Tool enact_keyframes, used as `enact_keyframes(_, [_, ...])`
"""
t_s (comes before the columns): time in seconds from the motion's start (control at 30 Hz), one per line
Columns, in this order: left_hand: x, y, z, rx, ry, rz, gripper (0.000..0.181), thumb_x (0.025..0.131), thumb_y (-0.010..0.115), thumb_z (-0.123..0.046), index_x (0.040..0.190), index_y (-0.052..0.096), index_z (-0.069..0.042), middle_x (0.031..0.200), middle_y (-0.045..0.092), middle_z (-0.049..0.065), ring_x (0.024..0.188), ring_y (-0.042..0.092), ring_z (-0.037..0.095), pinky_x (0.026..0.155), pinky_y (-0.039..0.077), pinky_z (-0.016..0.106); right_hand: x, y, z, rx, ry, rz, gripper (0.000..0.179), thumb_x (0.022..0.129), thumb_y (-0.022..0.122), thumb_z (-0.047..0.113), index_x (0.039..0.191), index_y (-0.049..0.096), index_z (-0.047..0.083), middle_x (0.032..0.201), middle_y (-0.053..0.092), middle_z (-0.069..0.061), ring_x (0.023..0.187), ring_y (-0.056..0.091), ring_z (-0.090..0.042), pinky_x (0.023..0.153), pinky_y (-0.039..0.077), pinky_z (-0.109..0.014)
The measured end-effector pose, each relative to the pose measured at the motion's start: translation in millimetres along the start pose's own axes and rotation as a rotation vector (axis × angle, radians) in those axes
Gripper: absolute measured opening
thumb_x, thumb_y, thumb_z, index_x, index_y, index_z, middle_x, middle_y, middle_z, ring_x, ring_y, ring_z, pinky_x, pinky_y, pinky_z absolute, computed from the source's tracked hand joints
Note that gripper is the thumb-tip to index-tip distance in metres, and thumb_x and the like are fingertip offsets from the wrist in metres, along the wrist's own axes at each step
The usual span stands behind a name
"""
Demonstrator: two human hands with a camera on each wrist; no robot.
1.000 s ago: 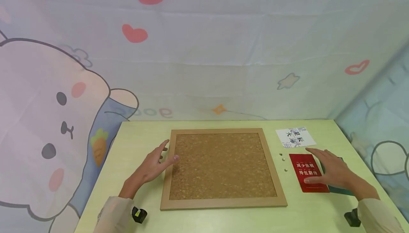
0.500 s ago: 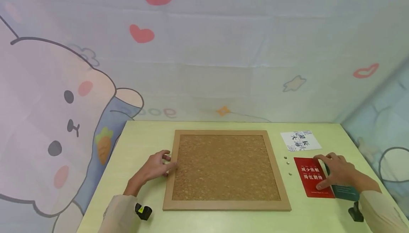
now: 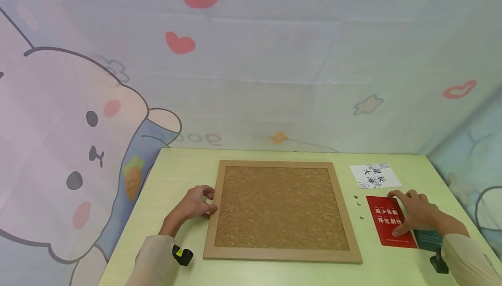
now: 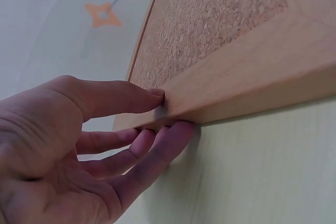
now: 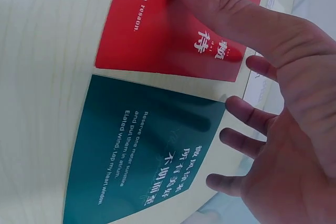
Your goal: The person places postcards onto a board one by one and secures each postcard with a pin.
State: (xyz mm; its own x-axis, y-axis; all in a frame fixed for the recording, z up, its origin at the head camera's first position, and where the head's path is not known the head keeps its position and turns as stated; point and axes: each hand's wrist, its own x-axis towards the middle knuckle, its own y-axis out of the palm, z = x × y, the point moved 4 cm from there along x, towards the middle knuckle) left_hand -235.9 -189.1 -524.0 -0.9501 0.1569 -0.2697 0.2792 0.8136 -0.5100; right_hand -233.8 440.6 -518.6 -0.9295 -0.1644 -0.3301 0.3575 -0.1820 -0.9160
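A cork board with a light wooden frame lies in the middle of the table. My left hand grips its left side, the thumb on top of the frame and the fingers against the outer edge in the left wrist view. On the right, my right hand is over a red card with white lettering. Its thumb overlaps the red card's face, and the other fingers are spread toward the cards' far edges. A dark green card lies beside the red one, partly hidden by this hand in the head view.
Behind the red card lies a white card with dark characters. Small shiny pins lie between the board and the cards. A printed cloth hangs behind the table.
My left hand has closed from open fingers onto the board's left frame. The right hand has lowered toward the red card, its fingers bending more. The whole view has shifted slightly.
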Motion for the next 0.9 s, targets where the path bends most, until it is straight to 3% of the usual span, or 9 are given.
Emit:
enact_keyframes(0.27, [0.2,1.2,-0.2,-0.010,-0.015,-0.016,0.049,0.082,0.080,0.007,0.127,0.059,0.010,0.113,0.062,0.018,0.081,0.070,0.023,0.063,0.062,0.036,2.3,0,-2,0.006,0.005,0.049,0.110,0.047,0.099,0.051,0.129,0.042,0.005,0.112,0.049,-0.026,0.103,0.042,-0.053,0.082,0.054,-0.065])
enact_keyframes(0.37, [-0.2,1.6,-2.1,-0.019,-0.018,-0.011,0.049,0.083,0.080,0.007,0.127,0.059,0.010,0.114,0.062,0.019,0.082,0.070,0.024,0.064,0.062,0.037,2.7,0,-5,0.003,0.006,0.045,0.111,0.046,0.098,0.052,0.127,0.042,0.002,0.112,0.049,-0.028,0.103,0.041,-0.054,0.082,0.054,-0.066])
enact_keyframes(0.63, [-0.8,1.0,-2.6,-0.033,-0.029,-0.008,0.051,0.083,0.080,0.006,0.128,0.058,0.010,0.115,0.061,0.020,0.082,0.070,0.024,0.064,0.062,0.039,4.5,-1,-13,0.036,-0.039,-0.097,0.117,0.040,0.097,0.058,0.124,0.040,-0.001,0.117,0.054,-0.027,0.108,0.039,-0.059,0.078,0.045,-0.079])
enact_keyframes(0.8, [0.1,0.7,1.2,-0.038,-0.043,-0.019,0.049,0.083,0.080,0.006,0.127,0.058,0.008,0.115,0.061,0.019,0.081,0.070,0.024,0.064,0.062,0.039,2.3,-5,-8,0.098,-0.082,-0.150,0.119,0.045,0.099,0.054,0.130,0.038,-0.003,0.122,0.054,-0.028,0.110,0.037,-0.058,0.080,0.042,-0.077])
enact_keyframes(0.9, [-0.3,1.0,1.5,-0.042,-0.049,-0.018,0.049,0.083,0.079,0.006,0.127,0.058,0.008,0.115,0.061,0.019,0.081,0.070,0.024,0.065,0.062,0.039,0.0,-7,-3,0.112,-0.118,-0.176,0.113,0.048,0.101,0.047,0.129,0.039,-0.003,0.120,0.055,-0.025,0.108,0.044,-0.050,0.083,0.049,-0.070])
